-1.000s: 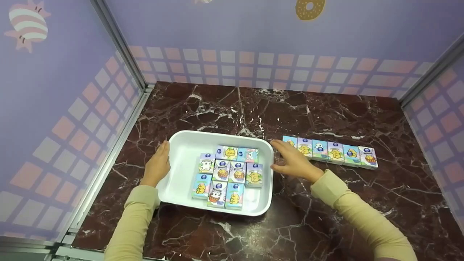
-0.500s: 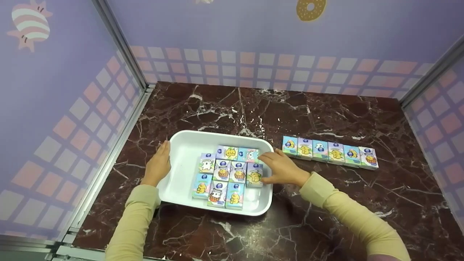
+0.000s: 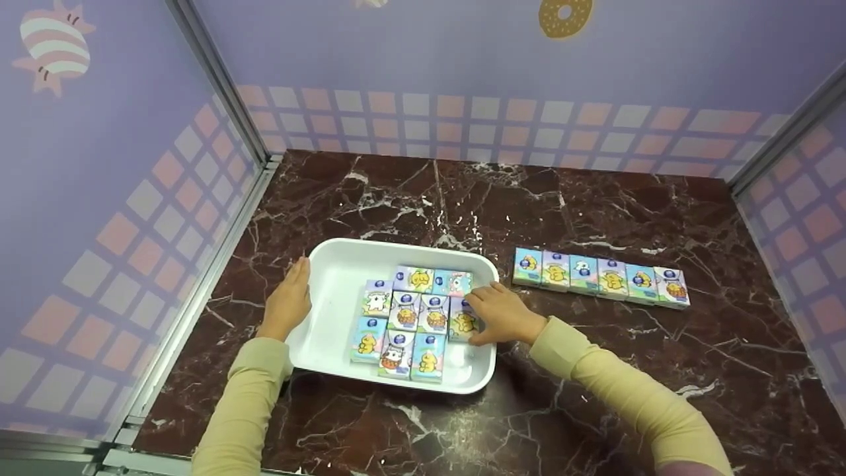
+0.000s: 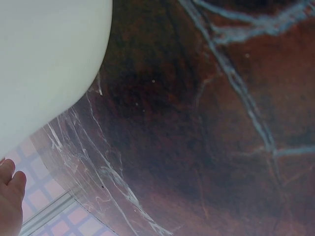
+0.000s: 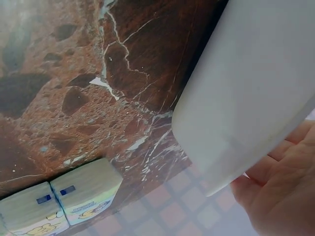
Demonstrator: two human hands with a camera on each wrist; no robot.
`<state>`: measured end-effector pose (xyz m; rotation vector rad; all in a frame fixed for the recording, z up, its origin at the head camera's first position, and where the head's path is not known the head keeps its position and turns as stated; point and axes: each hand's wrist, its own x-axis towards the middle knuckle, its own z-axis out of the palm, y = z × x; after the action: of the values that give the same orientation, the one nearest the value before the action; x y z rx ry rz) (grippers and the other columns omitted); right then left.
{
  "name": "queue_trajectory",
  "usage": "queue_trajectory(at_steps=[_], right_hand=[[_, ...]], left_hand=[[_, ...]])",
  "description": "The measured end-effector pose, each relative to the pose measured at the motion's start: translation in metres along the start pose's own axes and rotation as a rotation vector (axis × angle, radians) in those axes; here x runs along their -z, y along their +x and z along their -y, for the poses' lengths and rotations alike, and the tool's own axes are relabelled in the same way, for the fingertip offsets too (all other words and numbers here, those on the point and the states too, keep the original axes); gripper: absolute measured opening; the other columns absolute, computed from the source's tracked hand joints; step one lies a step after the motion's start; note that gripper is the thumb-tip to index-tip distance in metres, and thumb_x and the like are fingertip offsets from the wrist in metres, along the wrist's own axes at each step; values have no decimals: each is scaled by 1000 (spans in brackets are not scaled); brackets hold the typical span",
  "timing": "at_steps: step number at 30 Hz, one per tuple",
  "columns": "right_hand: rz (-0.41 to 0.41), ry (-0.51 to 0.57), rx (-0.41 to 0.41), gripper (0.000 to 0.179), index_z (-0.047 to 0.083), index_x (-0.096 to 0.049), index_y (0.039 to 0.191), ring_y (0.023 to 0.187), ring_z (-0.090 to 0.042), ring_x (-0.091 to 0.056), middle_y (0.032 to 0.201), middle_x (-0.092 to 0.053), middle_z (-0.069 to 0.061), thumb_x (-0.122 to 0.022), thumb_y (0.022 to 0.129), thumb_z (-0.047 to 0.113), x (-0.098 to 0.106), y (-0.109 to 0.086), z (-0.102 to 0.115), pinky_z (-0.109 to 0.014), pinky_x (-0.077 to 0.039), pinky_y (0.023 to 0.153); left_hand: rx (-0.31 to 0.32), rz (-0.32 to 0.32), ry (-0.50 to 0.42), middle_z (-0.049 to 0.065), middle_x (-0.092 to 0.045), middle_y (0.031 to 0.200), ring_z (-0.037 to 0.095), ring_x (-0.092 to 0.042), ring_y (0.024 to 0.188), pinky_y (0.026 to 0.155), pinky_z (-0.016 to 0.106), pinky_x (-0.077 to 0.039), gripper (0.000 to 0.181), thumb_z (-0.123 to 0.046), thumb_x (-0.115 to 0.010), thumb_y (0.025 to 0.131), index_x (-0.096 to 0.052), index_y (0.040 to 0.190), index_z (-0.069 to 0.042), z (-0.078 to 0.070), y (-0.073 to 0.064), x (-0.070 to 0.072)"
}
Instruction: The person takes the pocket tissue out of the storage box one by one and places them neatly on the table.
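My left hand [image 3: 287,301] lies with straight fingers along the left outer side of a white tray [image 3: 324,311]. Inside the tray are several small tissue packs with cartoon prints, bunched toward the middle and right. My right hand [image 3: 505,314] reaches over the tray's right rim to the rightmost tissue pack [image 3: 462,322]. Its fingers stand near the pack's upper end and its thumb near the lower corner, still spread apart. Whether they press on the pack is hard to see. In the right wrist view, the tray wall [image 5: 236,98] hides my fingertips.
A row of several tissue packs [image 3: 598,277] lies on the dark marbled table [image 3: 410,198] right of the tray. Purple printed panels [image 3: 502,59] with metal frame edges enclose the back and sides.
My right hand has moved left from outside the tray, over its right rim, to the rightmost tissue pack. Left hand, tray and packs look unmoved.
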<state>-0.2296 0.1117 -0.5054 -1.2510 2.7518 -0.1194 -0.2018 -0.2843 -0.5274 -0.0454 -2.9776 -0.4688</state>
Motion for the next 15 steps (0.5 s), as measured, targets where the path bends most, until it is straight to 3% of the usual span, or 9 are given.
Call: queue_trajectory(at_steps=[10,15], right_hand=[[45,-65,-64,74,3,-53,107,101,-30,-53,101,-58,-12,-71,57,55,-2,6,7,-46,-28,104],[87,-83,-109,76,1,-52,108,100,-31,-53,98,-59,-13,-73,56,52,-2,10,11,-46,-26,106]], left_hand=[[-3,1,2,20,-30,141,37,-33,126,96,49,-39,50,-5,-41,89,-27,136,4,0,0,2],[0,17,3,21,-29,141,38,-32,126,99,49,-35,50,-4,-41,89,-26,136,5,-1,0,2]])
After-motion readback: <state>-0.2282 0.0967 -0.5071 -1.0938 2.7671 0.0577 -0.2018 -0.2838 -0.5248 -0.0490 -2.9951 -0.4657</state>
